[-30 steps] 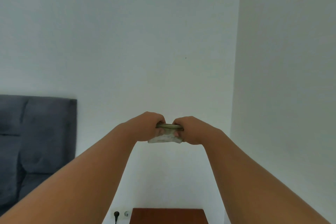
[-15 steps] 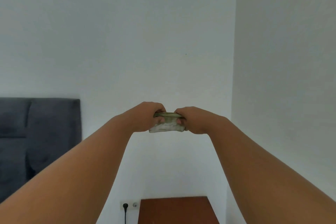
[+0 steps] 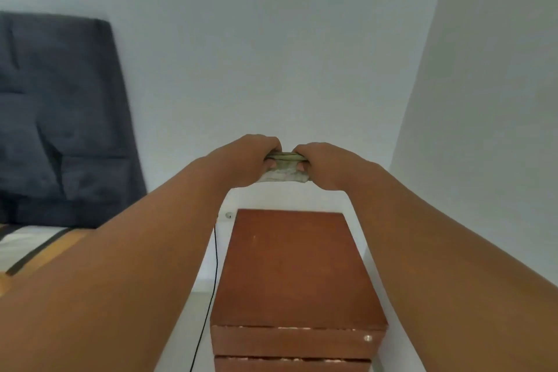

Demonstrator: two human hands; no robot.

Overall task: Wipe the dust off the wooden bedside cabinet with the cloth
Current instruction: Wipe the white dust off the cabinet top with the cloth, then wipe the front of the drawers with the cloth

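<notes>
A reddish-brown wooden bedside cabinet (image 3: pixel 294 269) stands in the room corner, its flat top bare and two drawer fronts showing at the bottom. Above its far edge, held in the air, is a folded pale green and white cloth (image 3: pixel 283 170). My left hand (image 3: pixel 250 160) grips the cloth's left end and my right hand (image 3: pixel 324 164) grips its right end, both arms stretched forward. The cloth does not touch the cabinet.
A dark grey padded headboard (image 3: pixel 60 118) and a striped bed cover (image 3: pixel 33 248) lie to the left. A wall socket (image 3: pixel 229 215) with a black cable (image 3: pixel 214 269) sits left of the cabinet. White walls close in behind and on the right.
The view has tilted downward, so the whole cabinet top and drawer fronts now show. Both hands still hold the cloth together, now lower and just above the cabinet's far edge.
</notes>
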